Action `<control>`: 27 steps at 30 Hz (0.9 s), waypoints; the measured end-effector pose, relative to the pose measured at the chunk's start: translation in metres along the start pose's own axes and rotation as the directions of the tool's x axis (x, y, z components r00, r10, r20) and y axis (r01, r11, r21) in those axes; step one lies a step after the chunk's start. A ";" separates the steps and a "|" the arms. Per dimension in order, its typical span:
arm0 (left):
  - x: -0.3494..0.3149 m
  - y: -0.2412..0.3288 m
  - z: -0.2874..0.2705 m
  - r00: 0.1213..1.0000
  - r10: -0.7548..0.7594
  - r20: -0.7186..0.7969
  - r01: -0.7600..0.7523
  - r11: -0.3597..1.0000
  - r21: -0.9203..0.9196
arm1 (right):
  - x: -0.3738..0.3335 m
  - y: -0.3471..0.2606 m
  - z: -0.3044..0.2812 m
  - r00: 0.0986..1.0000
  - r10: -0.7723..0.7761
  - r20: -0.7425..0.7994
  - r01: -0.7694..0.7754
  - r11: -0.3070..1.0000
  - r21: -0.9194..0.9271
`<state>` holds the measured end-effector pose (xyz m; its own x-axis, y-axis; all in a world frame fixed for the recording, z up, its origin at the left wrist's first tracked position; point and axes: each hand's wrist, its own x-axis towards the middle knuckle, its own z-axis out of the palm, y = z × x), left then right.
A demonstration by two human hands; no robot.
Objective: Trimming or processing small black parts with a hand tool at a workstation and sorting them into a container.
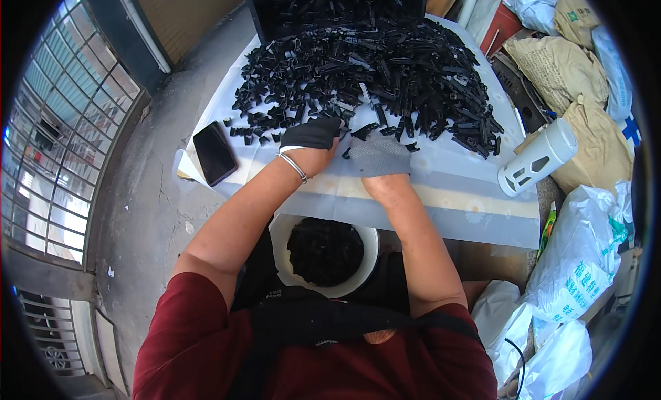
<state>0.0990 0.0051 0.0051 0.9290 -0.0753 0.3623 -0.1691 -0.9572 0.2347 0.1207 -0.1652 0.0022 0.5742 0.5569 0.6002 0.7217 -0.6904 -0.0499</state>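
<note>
At the near edge of a large heap of small black plastic parts [358, 69], my two hands are close together. My left hand [311, 142] wears a black fingerless glove, and a metal bangle [292, 167] circles that wrist. Its fingers are closed, with their tips pointing toward the right hand; what they hold is too small to make out. A grey glove covers my right hand [382, 156], whose fingers are curled in at the table. Dark pieces show beside its fingers, among them a black plastic part [365, 131]; the fingertips themselves are partly hidden.
The table [468, 200] has a pale plastic cover. A phone [214, 153] lies at its left, and a white tumbler [538, 157] stands at the right edge. Below, between my legs, a white bucket [370, 252] holds black parts. Sacks [575, 269] crowd the right side.
</note>
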 end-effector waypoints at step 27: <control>-0.086 0.028 -0.036 0.878 -0.237 0.417 0.479 0.395 -0.784 | -0.034 -0.041 -0.034 0.994 -0.085 0.071 0.038 0.865 0.500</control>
<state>0.0025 -0.0055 0.0129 0.9926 0.0440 -0.1136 0.1200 -0.1955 0.9733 0.0585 -0.1710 0.0112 0.5369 0.6451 0.5437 0.8396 -0.3453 -0.4194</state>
